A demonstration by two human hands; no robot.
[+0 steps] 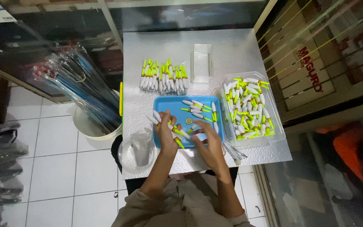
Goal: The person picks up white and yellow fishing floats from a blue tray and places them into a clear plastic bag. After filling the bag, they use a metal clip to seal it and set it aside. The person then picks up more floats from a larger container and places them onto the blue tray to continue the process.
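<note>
Head view: silvery table [232,50] over white tile floor [55,168]; left fingers [164,120] grip floats [171,128], right fingers [198,136] seemingly spread.

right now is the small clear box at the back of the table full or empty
Empty: the small clear box shows only the silvery table through it, while the clear bin on the right is heaped with white and yellow-green floats.

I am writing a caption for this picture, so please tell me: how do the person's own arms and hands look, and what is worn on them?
Both forearms are bare up to about the elbow. The left hand and right hand wear no gloves, and no watch, ring or bracelet can be seen. Near the bottom edge, loose beige-khaki clothing with soft folds covers the upper arms and body.
</note>
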